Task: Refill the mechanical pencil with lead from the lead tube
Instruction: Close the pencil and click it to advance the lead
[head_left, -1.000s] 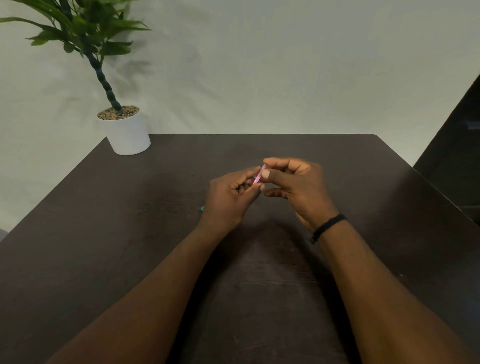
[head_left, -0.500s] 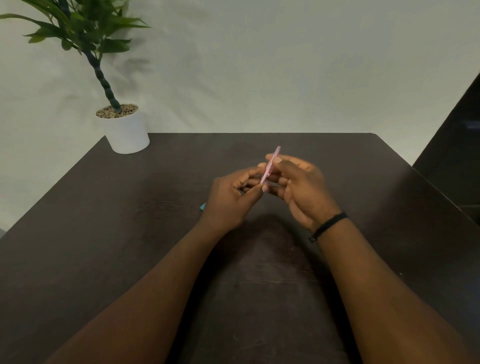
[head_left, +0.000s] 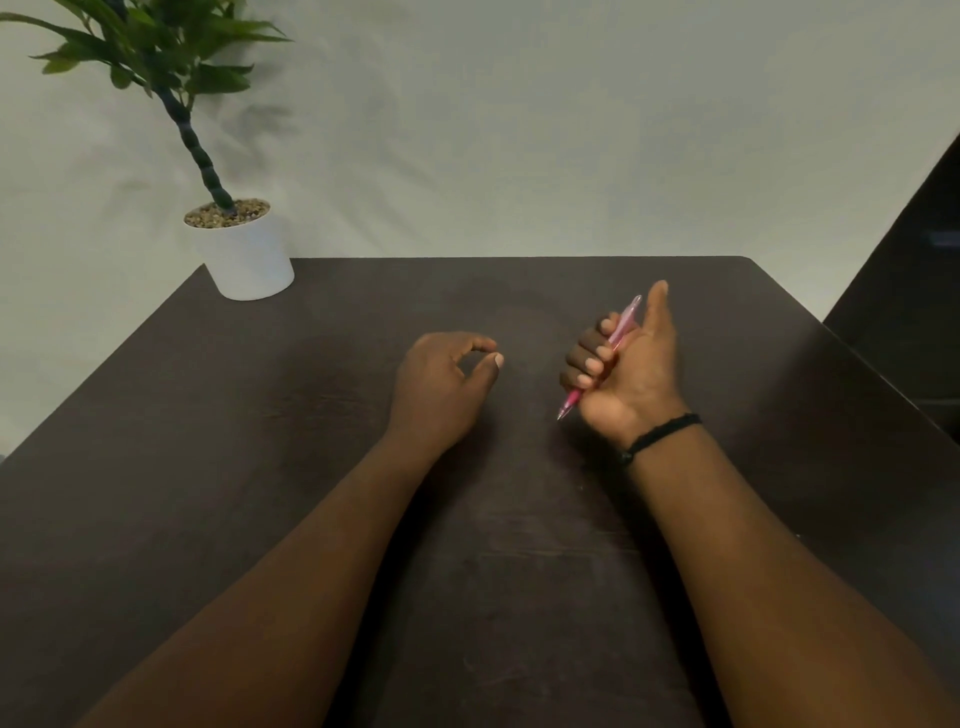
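The pink pencil (head_left: 602, 358) sat in the right hand (head_left: 631, 374), right of the table's middle and nearer its far edge than the near one, slanted with its tip down toward the near side and its cap end up beside the raised thumb. The four fingers (head_left: 589, 358) were curled tight round the barrel, the thumb standing free. The left hand (head_left: 441, 387) hovered well apart, near the table's centre, its thumb and forefinger bent into a loose ring whose tips did not quite meet; whether a lead or a small cap sat between them was too fine to tell. No lead tube showed anywhere on the dark table (head_left: 519, 597), and it may have lain hidden under the left hand. The likely trouble from here was a thin lead snapping or dropping unseen onto the dark wood if the left hand's grip slackened. A fist grip also gave poor aim for feeding anything into the barrel's top. The potted plant (head_left: 244, 254) at the far left corner stood clear of it all.
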